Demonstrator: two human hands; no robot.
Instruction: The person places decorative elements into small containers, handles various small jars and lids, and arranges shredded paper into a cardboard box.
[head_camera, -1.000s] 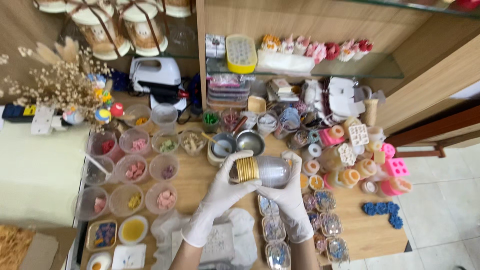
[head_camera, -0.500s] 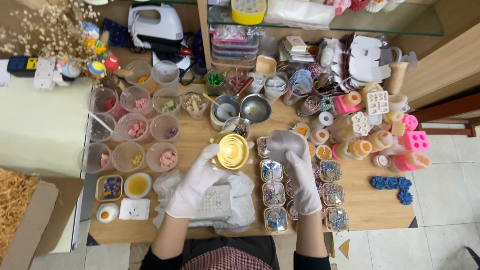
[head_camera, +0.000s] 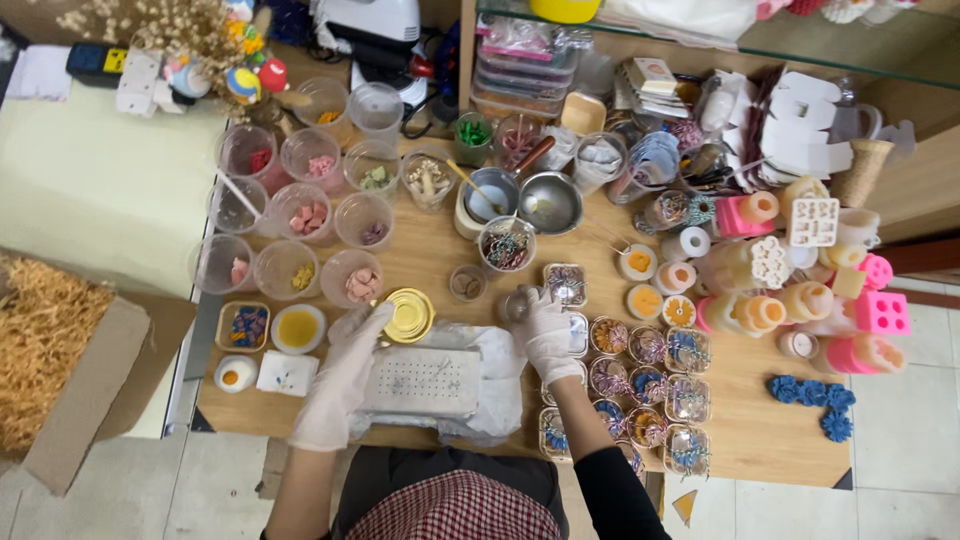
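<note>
Your left hand (head_camera: 345, 375), in a white glove, pinches the gold lid (head_camera: 408, 316) by its near-left edge, holding it just above the far-left corner of the white perforated tray (head_camera: 425, 381). Your right hand (head_camera: 548, 330), also gloved, closes around a small clear jar (head_camera: 516, 304) at its fingertips, just right of the lid. The two hands stay apart, with the tray lying between them on crumpled plastic over the wooden surface (head_camera: 430, 255). Small decorated tins (head_camera: 648, 347) sit in rows just right of your right hand; clear cups (head_camera: 300, 240) of coloured pieces stand beyond your left.
</note>
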